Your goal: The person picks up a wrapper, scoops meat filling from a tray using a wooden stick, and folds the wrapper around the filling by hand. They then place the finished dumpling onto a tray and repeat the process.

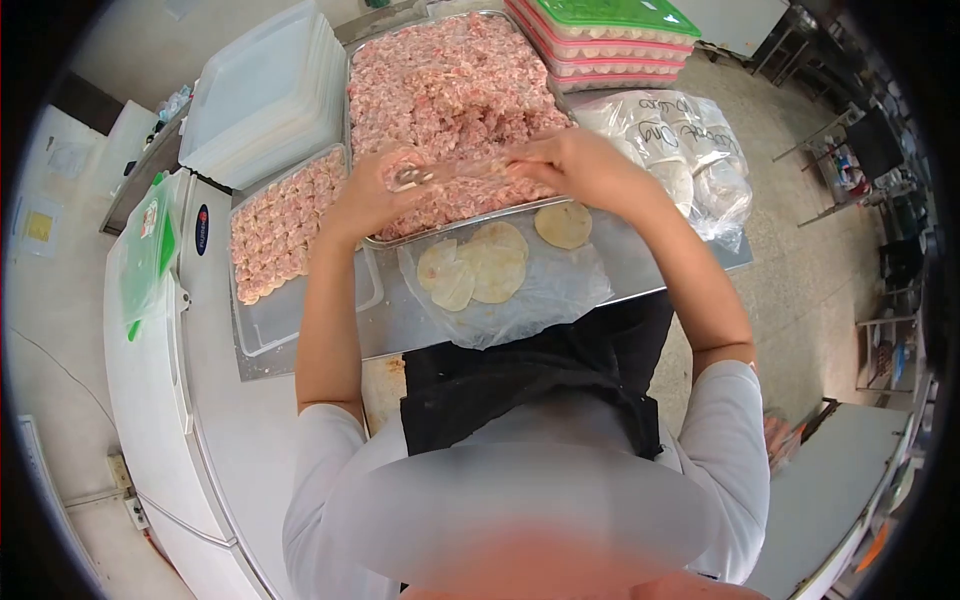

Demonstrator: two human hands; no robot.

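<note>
Above the near part of a large metal tray (440, 229) of ground meat (450, 90), my two hands face each other. A thin, see-through sheet that looks like clear plastic film (470, 170) stretches between them. My left hand (385, 190) is closed on its left end, and a small shiny metal tool (412, 177) shows at those fingers, its shape partly hidden. On the other end, my right hand (575, 160) pinches with thumb and fingers. Below lie several round dough wrappers (495, 262) on a plastic bag (545, 295), with one more wrapper (563, 225) beside them.
At left, filled dumplings (285, 225) stand in rows in a tray, next to an empty-looking clear lid (310, 310). Stacked plastic containers (260, 100) rise behind. Pink trays with a green lid (615, 40) and bagged white packs (690, 150) sit at right.
</note>
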